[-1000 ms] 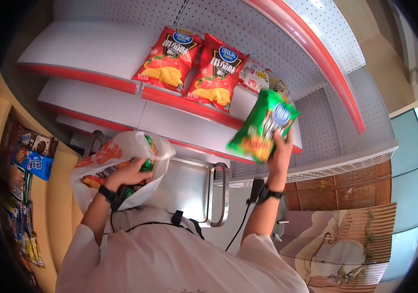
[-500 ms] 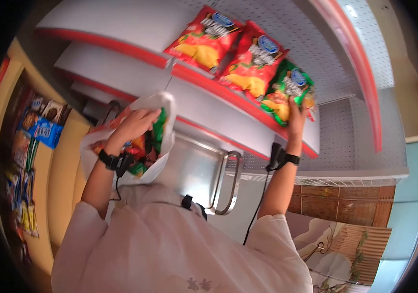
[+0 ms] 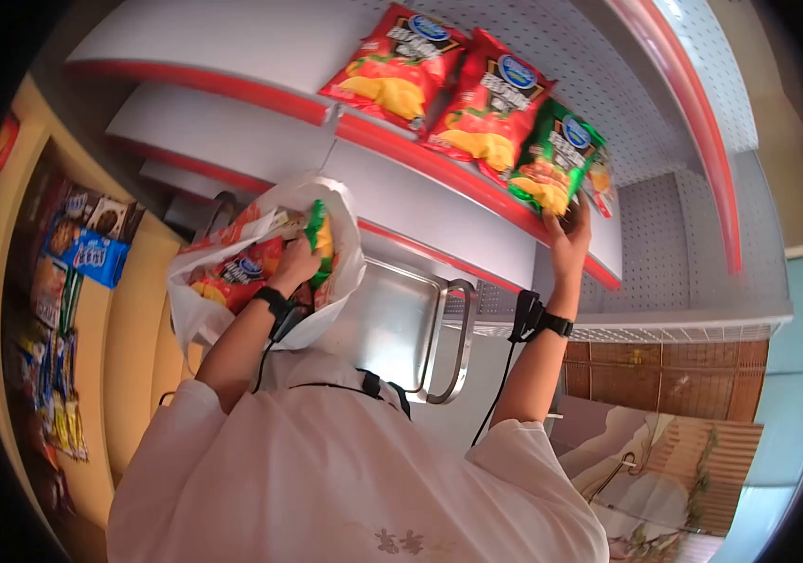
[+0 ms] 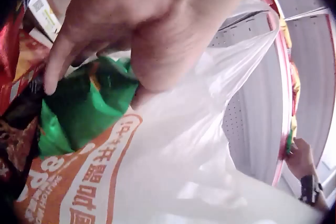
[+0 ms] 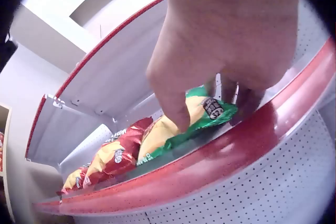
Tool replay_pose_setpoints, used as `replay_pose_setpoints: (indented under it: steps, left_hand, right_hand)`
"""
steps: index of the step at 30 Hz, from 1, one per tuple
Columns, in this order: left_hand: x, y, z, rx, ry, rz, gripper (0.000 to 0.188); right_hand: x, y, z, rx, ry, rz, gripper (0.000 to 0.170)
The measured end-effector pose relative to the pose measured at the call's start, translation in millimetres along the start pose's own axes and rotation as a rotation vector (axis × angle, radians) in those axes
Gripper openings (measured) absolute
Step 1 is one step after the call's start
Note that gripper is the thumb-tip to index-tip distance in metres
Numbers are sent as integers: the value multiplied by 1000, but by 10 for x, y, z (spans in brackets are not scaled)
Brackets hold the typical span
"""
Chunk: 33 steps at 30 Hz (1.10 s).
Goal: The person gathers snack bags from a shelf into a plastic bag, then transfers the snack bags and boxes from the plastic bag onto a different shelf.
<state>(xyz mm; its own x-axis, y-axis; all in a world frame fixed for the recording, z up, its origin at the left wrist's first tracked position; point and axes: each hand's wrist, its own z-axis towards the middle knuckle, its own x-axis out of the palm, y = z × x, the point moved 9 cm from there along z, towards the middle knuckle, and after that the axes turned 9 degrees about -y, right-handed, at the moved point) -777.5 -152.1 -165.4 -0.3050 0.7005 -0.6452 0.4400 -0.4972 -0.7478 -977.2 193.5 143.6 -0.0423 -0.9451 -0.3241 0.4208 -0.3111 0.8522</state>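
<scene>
On the shelf (image 3: pixel 477 178) a green bag of chips (image 3: pixel 556 155) leans beside two red bags of chips (image 3: pixel 500 103). My right hand (image 3: pixel 570 230) is at its bottom edge, and in the right wrist view the thumb and fingers hold the lower end of it. My left hand (image 3: pixel 296 267) reaches into a white plastic bag (image 3: pixel 340 272) and grips another green bag of chips (image 4: pixel 86 108), seen close up in the left wrist view. Red chip bags (image 3: pixel 242 272) lie beside that hand in the plastic bag.
A metal cart (image 3: pixel 392 319) with a raised handle stands below the shelf. Packets of snacks (image 3: pixel 87 249) sit in a wooden rack at the left. A red-edged upper shelf (image 3: pixel 688 141) curves overhead at the right, and a white wire basket rail (image 3: pixel 674 328) runs below it.
My right hand has carried the green chip bag from mid-air onto the shelf beside the red ones, then slid to its bottom edge. My left hand has moved deeper into the plastic bag.
</scene>
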Motion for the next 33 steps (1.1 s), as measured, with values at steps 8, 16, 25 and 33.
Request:
replay_pose_setpoints:
  steps: [8,16,25,33]
  left_hand:
    - [-694,349,-251,65,-71,-54,30]
    - [-2136,-737,-1278,97,201,-652,37]
    - [-1487,-1585,-1273,201,350,-729,36]
    - [-1202,-1714,-1345,177,554,-793,43]
  right_hand:
    - [-113,229,-163,-201,-151,-278,59]
    - [537,515,-1388,116,213,150,32]
    - [1239,807,-2213,348,935,303,78]
    - [-77,305,-1722,433,317,480,69]
